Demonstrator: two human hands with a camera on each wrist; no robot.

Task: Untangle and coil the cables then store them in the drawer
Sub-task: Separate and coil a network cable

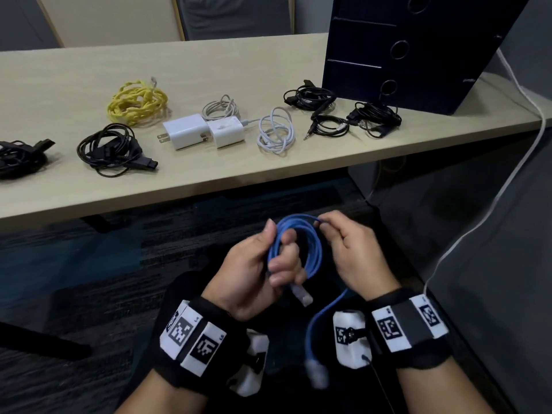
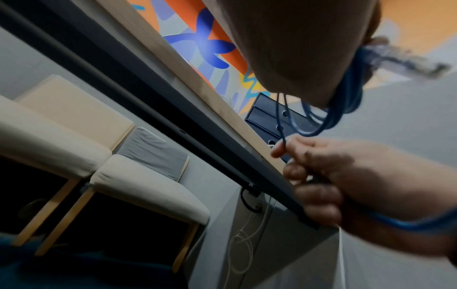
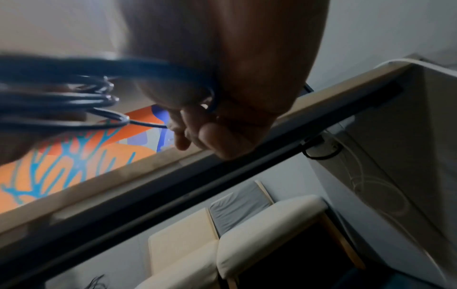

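Blue cable half coiled, held in both hands below the tabletop edge.

Left hand has its grip curled round the stacked loops, a clear plug poking out under the fingers. Right hand pinches the top strand between thumb and fingertip, loose tail dangling past the wrist. Yellow cable, white chargers and black bundles sit on the tabletop near the dark drawer unit.

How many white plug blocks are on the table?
2. Both sit mid-table, touching: the left charger with prongs showing, and the right charger beside the white cable.
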